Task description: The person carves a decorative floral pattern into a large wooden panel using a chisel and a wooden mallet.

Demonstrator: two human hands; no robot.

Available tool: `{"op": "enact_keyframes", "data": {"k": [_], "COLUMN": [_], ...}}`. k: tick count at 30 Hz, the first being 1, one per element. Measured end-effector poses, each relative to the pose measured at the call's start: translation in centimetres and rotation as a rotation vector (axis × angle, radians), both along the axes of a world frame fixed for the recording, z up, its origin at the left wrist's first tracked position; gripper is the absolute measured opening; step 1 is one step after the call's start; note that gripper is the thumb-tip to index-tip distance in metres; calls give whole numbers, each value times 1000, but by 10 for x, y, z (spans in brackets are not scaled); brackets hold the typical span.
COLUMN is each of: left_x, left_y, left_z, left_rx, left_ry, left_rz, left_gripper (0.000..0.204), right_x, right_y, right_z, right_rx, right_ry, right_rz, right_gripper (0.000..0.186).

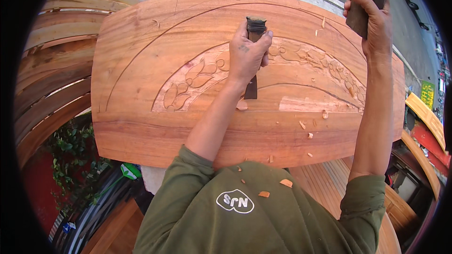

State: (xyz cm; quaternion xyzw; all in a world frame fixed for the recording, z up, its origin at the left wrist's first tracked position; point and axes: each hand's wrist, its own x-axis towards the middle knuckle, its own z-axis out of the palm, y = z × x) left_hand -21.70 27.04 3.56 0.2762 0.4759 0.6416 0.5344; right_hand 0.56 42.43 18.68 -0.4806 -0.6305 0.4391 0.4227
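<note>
Left grip [249, 55] clasps chisel [251, 91], room to board's [221, 136] edges; right grip [375, 22] clasps probable mallet [356, 21].

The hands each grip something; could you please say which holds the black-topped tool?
The left hand grips that tool over the carved board; the right hand instead holds a thick brown block.

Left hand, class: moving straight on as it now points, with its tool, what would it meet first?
The left hand would probably first meet the plain far part of the wooden panel; the hand's height is unclear, so it might pass over.
</note>
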Motion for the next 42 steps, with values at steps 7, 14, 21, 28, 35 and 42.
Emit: {"op": "enact_keyframes", "data": {"k": [7,14,21,28,35,42], "left_x": [-4,4,-10,-12,-6,-11], "left_y": [-8,0,-3,-2,-2,-7], "left_z": [-8,-10,-21,-27,-26,-21], "left_rx": [-25,-30,-94,-105,-111,-142], "left_ry": [3,-55,-29,-61,-86,-43], "left_rz": [-3,-26,30,23,28,18], "left_gripper": [23,22,22,24,18,21], "right_x": [-44,-35,-38,-59,-38,-44], "right_y": [-23,15,6,-17,54,11], "right_z": [-22,-52,-34,-51,-40,-52], "right_rx": [-198,-97,-180,-349,-171,-94], "right_ry": [-996,-184,-893,-848,-498,-1130], "right_rz": [704,-38,444,552,98,829], "right_gripper": [96,93,95,94,95,102]}}
